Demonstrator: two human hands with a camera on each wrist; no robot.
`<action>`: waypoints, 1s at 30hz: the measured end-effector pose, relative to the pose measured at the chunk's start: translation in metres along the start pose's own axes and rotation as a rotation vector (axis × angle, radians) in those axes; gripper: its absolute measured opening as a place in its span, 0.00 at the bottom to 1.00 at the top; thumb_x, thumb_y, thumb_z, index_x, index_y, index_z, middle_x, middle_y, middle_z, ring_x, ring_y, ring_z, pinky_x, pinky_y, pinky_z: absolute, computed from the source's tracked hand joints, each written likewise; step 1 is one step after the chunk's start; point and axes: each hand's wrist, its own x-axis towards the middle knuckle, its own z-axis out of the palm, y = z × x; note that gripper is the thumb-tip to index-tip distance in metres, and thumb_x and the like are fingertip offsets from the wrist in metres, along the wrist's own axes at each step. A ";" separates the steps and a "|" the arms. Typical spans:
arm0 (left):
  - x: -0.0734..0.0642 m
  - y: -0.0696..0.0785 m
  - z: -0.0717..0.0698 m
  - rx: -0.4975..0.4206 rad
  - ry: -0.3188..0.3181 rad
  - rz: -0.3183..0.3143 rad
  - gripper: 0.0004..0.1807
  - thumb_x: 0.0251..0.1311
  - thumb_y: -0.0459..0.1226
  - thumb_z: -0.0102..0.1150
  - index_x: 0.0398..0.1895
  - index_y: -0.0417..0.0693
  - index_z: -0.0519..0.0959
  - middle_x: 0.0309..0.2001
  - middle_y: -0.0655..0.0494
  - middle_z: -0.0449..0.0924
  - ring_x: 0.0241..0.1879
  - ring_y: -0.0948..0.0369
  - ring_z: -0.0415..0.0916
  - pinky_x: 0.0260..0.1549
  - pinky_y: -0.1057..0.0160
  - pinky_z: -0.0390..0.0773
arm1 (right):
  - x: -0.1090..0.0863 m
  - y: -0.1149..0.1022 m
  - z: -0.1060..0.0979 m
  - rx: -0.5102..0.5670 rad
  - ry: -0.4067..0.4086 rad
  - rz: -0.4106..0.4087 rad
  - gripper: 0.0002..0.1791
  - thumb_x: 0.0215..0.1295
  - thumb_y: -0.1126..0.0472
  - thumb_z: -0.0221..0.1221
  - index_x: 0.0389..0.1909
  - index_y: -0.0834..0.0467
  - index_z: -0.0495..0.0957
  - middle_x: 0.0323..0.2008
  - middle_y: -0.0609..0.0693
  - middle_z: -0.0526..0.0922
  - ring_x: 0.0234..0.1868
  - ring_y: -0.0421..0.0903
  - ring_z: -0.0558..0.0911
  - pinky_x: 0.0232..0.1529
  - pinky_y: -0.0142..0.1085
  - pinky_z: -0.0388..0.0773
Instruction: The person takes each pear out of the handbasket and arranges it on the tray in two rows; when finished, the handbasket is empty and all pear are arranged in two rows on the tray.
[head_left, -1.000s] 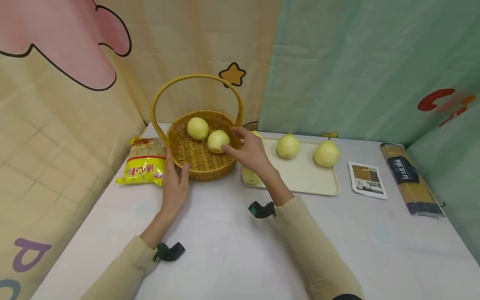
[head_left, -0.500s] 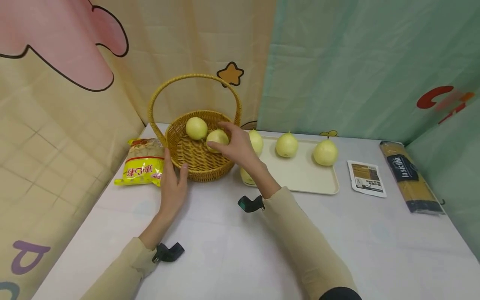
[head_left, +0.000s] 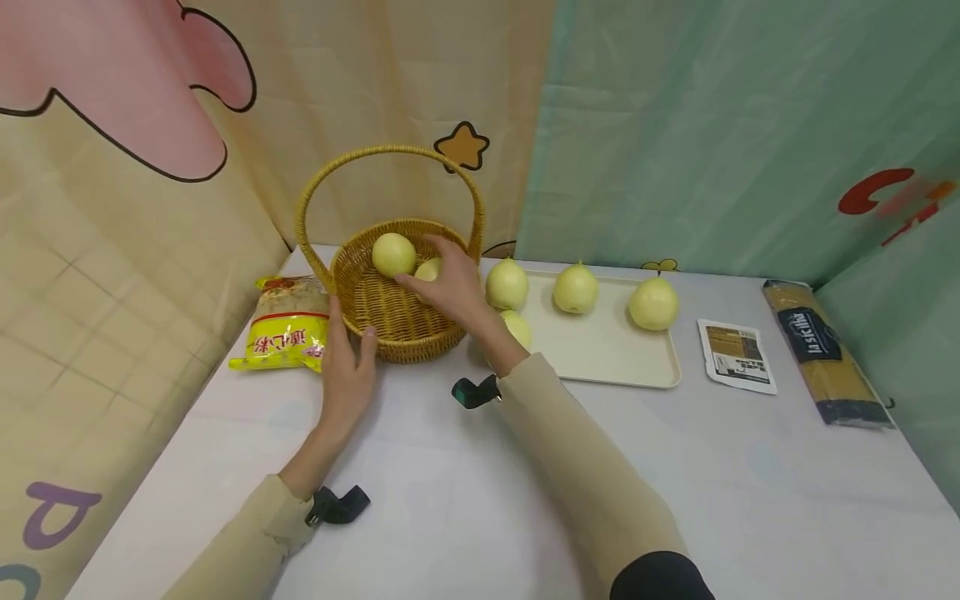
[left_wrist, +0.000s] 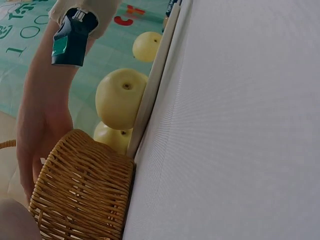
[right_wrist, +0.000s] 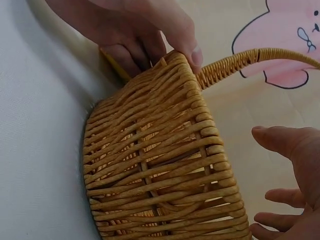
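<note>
A round wicker basket with a tall hoop handle stands at the back left. Inside it lie two pale yellow pears; one pear shows fully, while the other pear is mostly covered by my right hand. That hand reaches over the basket's right rim; in the right wrist view its thumb and fingers are spread apart, with no fruit visible between them. My left hand holds the basket's front left side, thumb at the rim and the other fingers curled against the outer wall.
A cream tray right of the basket carries several pears, one being a pear at its back. Left of the basket lies a yellow food bag. A white pouch and a pasta pack lie at the right. Curtains hang behind.
My right hand has moved left, further over the basket, and now covers most of the right-hand pear there. More of the tray's pears show. The left hand stays at the basket.
</note>
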 end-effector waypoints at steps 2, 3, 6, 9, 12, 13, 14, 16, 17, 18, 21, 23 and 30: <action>-0.001 0.000 -0.002 -0.001 0.003 -0.003 0.42 0.82 0.44 0.46 0.88 0.49 0.36 0.87 0.49 0.37 0.85 0.49 0.38 0.83 0.42 0.44 | 0.002 0.000 0.005 0.006 -0.016 0.013 0.45 0.66 0.44 0.71 0.78 0.58 0.65 0.75 0.56 0.72 0.76 0.54 0.70 0.76 0.49 0.67; -0.001 0.000 -0.003 -0.001 0.008 -0.006 0.42 0.82 0.45 0.46 0.88 0.49 0.36 0.87 0.49 0.37 0.85 0.50 0.38 0.83 0.42 0.44 | 0.003 0.001 0.007 0.009 -0.025 0.017 0.46 0.66 0.44 0.70 0.78 0.59 0.65 0.75 0.57 0.71 0.76 0.54 0.70 0.76 0.49 0.68; 0.000 -0.001 -0.005 -0.003 0.019 0.000 0.42 0.82 0.46 0.46 0.88 0.49 0.36 0.87 0.49 0.38 0.85 0.50 0.38 0.83 0.43 0.44 | 0.004 0.000 0.011 0.006 -0.037 0.032 0.46 0.67 0.45 0.69 0.79 0.59 0.64 0.75 0.58 0.71 0.76 0.55 0.70 0.76 0.50 0.68; 0.001 -0.001 -0.004 -0.005 0.013 0.009 0.42 0.82 0.47 0.45 0.88 0.49 0.36 0.87 0.50 0.37 0.85 0.51 0.38 0.83 0.44 0.44 | 0.005 0.001 0.011 -0.034 -0.029 0.070 0.44 0.68 0.46 0.69 0.79 0.59 0.64 0.75 0.58 0.72 0.75 0.56 0.70 0.76 0.51 0.67; 0.002 -0.001 -0.002 -0.015 -0.001 0.015 0.42 0.83 0.48 0.45 0.88 0.49 0.36 0.87 0.49 0.37 0.86 0.50 0.37 0.83 0.44 0.43 | 0.006 0.002 0.010 -0.076 -0.034 0.110 0.42 0.69 0.48 0.69 0.78 0.60 0.65 0.73 0.59 0.74 0.75 0.57 0.71 0.76 0.51 0.67; 0.001 -0.002 -0.001 -0.017 -0.002 0.013 0.42 0.83 0.48 0.45 0.88 0.50 0.36 0.87 0.49 0.37 0.86 0.50 0.38 0.83 0.44 0.43 | 0.007 0.002 0.010 -0.090 -0.041 0.116 0.42 0.69 0.49 0.69 0.77 0.61 0.65 0.72 0.59 0.74 0.74 0.57 0.72 0.76 0.50 0.67; 0.001 -0.002 -0.001 -0.019 0.000 0.012 0.42 0.83 0.48 0.45 0.88 0.50 0.36 0.87 0.49 0.38 0.86 0.50 0.38 0.83 0.44 0.43 | 0.007 0.002 0.010 -0.097 -0.047 0.116 0.41 0.69 0.50 0.69 0.76 0.62 0.67 0.72 0.60 0.75 0.74 0.57 0.72 0.76 0.50 0.67; 0.000 -0.002 0.000 -0.018 0.001 0.008 0.42 0.83 0.48 0.45 0.88 0.50 0.37 0.87 0.49 0.38 0.86 0.50 0.38 0.83 0.44 0.43 | 0.008 0.004 0.012 -0.106 -0.060 0.113 0.39 0.69 0.52 0.69 0.75 0.64 0.68 0.70 0.61 0.77 0.72 0.57 0.74 0.74 0.49 0.69; 0.000 -0.002 0.000 -0.013 0.001 0.006 0.42 0.83 0.48 0.44 0.88 0.50 0.37 0.87 0.49 0.38 0.86 0.50 0.38 0.83 0.44 0.44 | 0.009 0.004 0.013 -0.111 -0.065 0.115 0.38 0.69 0.53 0.69 0.75 0.64 0.69 0.69 0.61 0.77 0.71 0.57 0.74 0.74 0.49 0.70; -0.001 -0.002 0.000 -0.009 -0.001 0.002 0.42 0.83 0.48 0.44 0.88 0.50 0.36 0.87 0.49 0.38 0.86 0.50 0.38 0.83 0.44 0.43 | 0.009 0.004 0.015 -0.114 -0.067 0.120 0.37 0.69 0.54 0.69 0.74 0.64 0.69 0.69 0.61 0.78 0.71 0.57 0.75 0.73 0.49 0.71; -0.003 -0.002 -0.002 -0.006 -0.002 -0.004 0.42 0.83 0.47 0.45 0.88 0.49 0.36 0.87 0.49 0.37 0.86 0.50 0.38 0.83 0.43 0.43 | 0.011 0.005 0.020 -0.127 -0.071 0.137 0.36 0.68 0.57 0.70 0.74 0.62 0.70 0.67 0.60 0.79 0.68 0.57 0.77 0.68 0.50 0.75; -0.003 -0.003 -0.002 -0.007 -0.001 -0.007 0.42 0.83 0.47 0.45 0.88 0.50 0.36 0.87 0.50 0.37 0.86 0.51 0.37 0.83 0.43 0.43 | 0.012 0.004 0.023 -0.149 -0.075 0.145 0.37 0.67 0.58 0.71 0.74 0.60 0.70 0.66 0.59 0.79 0.68 0.56 0.77 0.67 0.50 0.77; -0.001 -0.007 -0.002 -0.017 0.028 -0.007 0.42 0.82 0.46 0.45 0.88 0.49 0.37 0.87 0.50 0.38 0.85 0.51 0.38 0.83 0.44 0.44 | 0.015 0.001 0.030 -0.209 -0.119 0.152 0.41 0.65 0.56 0.72 0.76 0.58 0.67 0.67 0.57 0.78 0.68 0.56 0.76 0.67 0.50 0.76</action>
